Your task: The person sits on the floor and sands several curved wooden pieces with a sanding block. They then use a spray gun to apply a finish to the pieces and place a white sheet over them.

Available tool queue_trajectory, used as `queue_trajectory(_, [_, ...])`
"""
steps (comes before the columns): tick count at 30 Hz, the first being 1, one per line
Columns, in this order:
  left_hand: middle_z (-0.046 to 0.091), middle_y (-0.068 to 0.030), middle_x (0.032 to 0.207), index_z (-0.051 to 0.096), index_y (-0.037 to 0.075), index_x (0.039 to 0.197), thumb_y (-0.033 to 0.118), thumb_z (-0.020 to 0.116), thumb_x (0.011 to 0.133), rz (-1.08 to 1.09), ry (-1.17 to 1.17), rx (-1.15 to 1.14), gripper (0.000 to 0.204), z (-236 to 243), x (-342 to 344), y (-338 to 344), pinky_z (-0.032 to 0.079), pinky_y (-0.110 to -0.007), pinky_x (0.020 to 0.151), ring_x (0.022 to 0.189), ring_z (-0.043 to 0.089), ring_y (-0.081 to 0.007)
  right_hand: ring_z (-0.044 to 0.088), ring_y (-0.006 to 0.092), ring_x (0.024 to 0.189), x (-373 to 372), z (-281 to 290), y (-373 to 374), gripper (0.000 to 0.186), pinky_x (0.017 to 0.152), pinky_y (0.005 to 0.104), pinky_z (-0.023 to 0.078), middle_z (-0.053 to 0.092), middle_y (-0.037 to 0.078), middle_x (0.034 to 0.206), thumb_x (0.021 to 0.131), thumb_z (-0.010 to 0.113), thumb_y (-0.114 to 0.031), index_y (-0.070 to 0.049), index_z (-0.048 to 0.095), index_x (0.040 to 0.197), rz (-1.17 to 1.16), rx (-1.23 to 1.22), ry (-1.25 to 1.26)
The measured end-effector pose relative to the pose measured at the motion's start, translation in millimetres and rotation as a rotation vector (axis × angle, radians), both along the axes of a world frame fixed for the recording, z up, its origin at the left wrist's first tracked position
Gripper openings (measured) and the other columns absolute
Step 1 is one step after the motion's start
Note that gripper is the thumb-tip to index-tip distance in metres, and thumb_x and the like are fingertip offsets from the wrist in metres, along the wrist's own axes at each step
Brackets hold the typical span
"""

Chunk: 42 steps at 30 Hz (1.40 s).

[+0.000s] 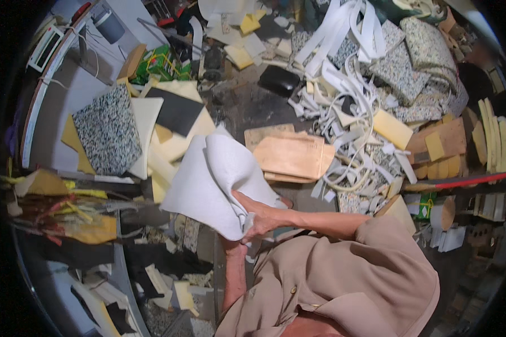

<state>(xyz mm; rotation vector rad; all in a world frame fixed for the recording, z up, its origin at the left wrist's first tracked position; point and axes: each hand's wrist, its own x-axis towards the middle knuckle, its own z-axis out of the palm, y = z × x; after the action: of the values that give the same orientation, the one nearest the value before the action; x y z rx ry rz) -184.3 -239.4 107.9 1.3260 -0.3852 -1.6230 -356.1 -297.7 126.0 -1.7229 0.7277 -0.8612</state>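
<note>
A large white sheet of soft foam or felt (191, 185) is held up in front of me, with one side curled over into a roll. My right hand (256, 219) reaches across from the right and grips the sheet's gathered near edge, the thumb side pressed on the fold. Below it, my left hand (236, 246) comes up from the lower left against the same edge. Its fingers are hidden by the sheet and the right hand. Just beyond the sheet lie flat tan board pieces (289, 155), stacked on a dark surface.
White strips and offcuts (348, 112) heap up at the right, beside speckled foam slabs (430, 45). To the left lean a speckled foam sheet (108, 130) and a black square (179, 111). A black rounded object (279, 80) sits farther back. Foam scraps (183, 295) lie at lower left.
</note>
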Motion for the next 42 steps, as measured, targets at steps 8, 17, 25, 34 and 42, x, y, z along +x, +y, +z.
queue_trajectory(8, [0.046, -0.0169, 0.142, 0.044, -0.001, 0.142, 0.048, 0.06, 0.094, -0.434, -0.349, -0.675, 0.07, 37.9, -50.1, -152.5, 0.031, -0.041, 0.112, 0.133, 0.043, -0.0299, 0.05, 0.0228, 0.129, -64.2, 29.4, -131.0, 0.09, 0.106, 0.0337, 0.04, 0.055, 0.015, 0.135, 0.08, 0.078, -0.026, -0.006, 0.028, 0.152, -0.296, 0.202, -0.092])
queue_trajectory(17, [0.048, -0.0151, 0.14, 0.041, 0.001, 0.144, 0.039, 0.052, 0.101, -0.142, 0.025, -0.122, 0.058, -9.9, 13.9, -239.8, 0.036, -0.042, 0.109, 0.128, 0.047, -0.0316, 0.064, 0.0185, 0.104, -71.5, 96.1, -253.9, 0.047, 0.091, 0.0351, 0.056, 0.063, 0.007, 0.118, 0.086, 0.074, -0.006, -0.01, 0.054, 0.128, -0.195, 0.673, -0.885])
queue_trajectory(25, [0.052, -0.0144, 0.136, 0.045, 0.002, 0.141, 0.036, 0.052, 0.102, -0.128, 0.317, -0.044, 0.053, -30.7, -29.9, -328.1, 0.038, -0.041, 0.107, 0.126, 0.049, -0.0291, 0.064, 0.0182, 0.103, -54.0, 23.6, -359.3, 0.04, 0.091, 0.0315, 0.052, 0.068, 0.007, 0.113, 0.084, 0.077, -0.007, -0.001, 0.062, 0.12, -0.161, 0.41, -0.19])
queue_trajectory(34, [0.056, -0.0136, 0.132, 0.048, 0.004, 0.138, 0.033, 0.052, 0.102, 0.228, 0.243, 0.04, 0.047, -101.0, -65.2, -545.0, 0.041, -0.04, 0.105, 0.123, 0.052, -0.0264, 0.067, 0.028, 0.105, -97.0, -109.7, -597.3, 0.053, 0.096, 0.0368, 0.051, 0.067, 0.017, 0.119, 0.085, 0.076, -0.023, 0.003, 0.06, 0.128, 0.114, 1.429, -0.13])
queue_trajectory(42, [0.062, -0.0148, 0.121, 0.057, 0.003, 0.128, 0.03, 0.052, 0.102, -0.221, -0.47, 0.105, 0.038, -143.4, -113.8, -704.5, 0.044, -0.04, 0.101, 0.115, 0.058, -0.0232, 0.066, 0.0199, 0.105, -213.0, -169.8, -757.8, 0.034, 0.092, 0.0345, 0.054, 0.068, 0.01, 0.118, 0.086, 0.074, -0.021, 0.0, 0.07, 0.111, -0.006, 0.452, 0.278])
